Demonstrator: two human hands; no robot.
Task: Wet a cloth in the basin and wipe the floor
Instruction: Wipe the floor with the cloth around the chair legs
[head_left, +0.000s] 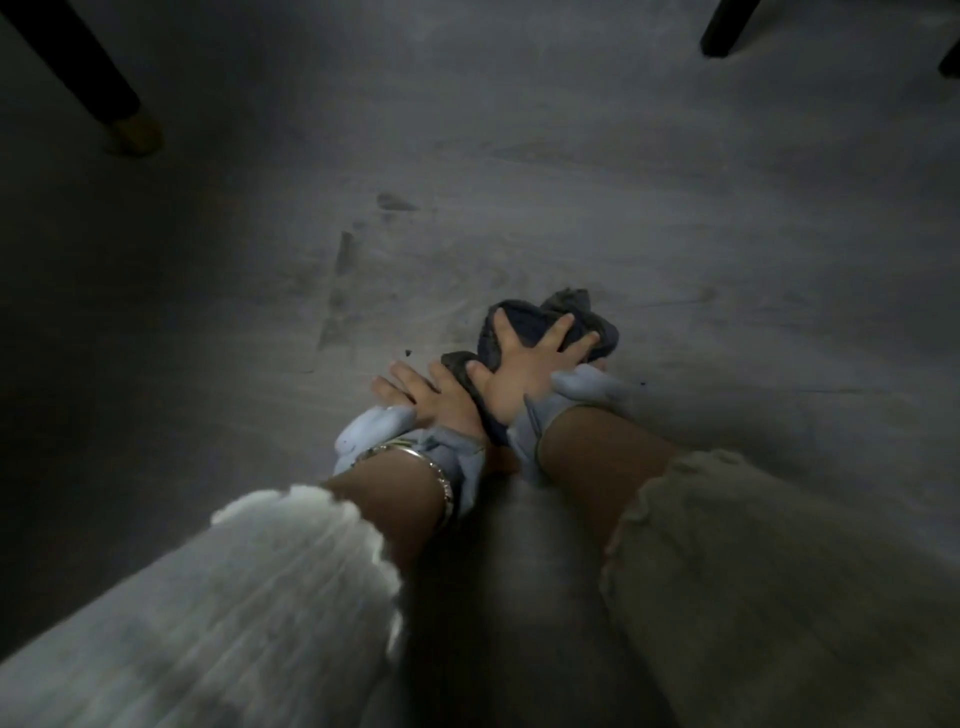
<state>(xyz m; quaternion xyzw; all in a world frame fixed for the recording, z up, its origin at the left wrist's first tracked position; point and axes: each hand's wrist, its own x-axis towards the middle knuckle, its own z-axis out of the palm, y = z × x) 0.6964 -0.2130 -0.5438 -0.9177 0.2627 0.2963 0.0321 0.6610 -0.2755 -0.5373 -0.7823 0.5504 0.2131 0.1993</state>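
- Head view looks down on a grey floor (571, 156), dim at the edges and streaked with darker smears (340, 291) left of the middle.
- A dark grey cloth (535, 327) lies bunched on the floor at the centre, just beyond the hands.
- The right hand (524, 369) is spread on top of the cloth, fingers splayed wide and pressing down on the bunch; it covers the cloth rather than closing round it.
- The left hand (431, 397) lies just left of the right, close against it, with fingers straight and fanned out flat. Its right side meets a fold of the cloth; it grips nothing.
- Pale blue fabric (374, 428) is bunched round both wrists.
- Metal bracelets (431, 467) circle the left wrist.
- A white ribbed sleeve (291, 597) covers the left forearm at near left; a cream sleeve (779, 571) covers the right forearm at near right.
- A dark furniture leg with a yellowish tip (132, 132) stands at far left; another dark leg (727, 26) shows at far right.
- A few dark specks (408, 352) lie on the floor beside the left fingers.
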